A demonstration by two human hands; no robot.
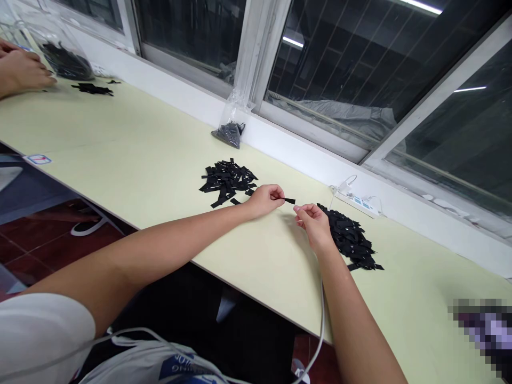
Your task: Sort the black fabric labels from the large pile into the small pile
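Observation:
My left hand pinches a short black fabric strip, whose free end points toward my right hand. My right hand is close to that end, thumb and fingertips pressed together; whatever sits between them is too small to make out. Behind my left wrist lies a loose pile of black strips, some showing small shiny spots. A denser heap of black strips is beside my right hand, partly covered by it.
The pale yellow table runs along the windows. A clear bag of dark pieces and a white power strip stand by the wall. A white cable crosses the table edge. Another person's hand is at far left, near a small black pile.

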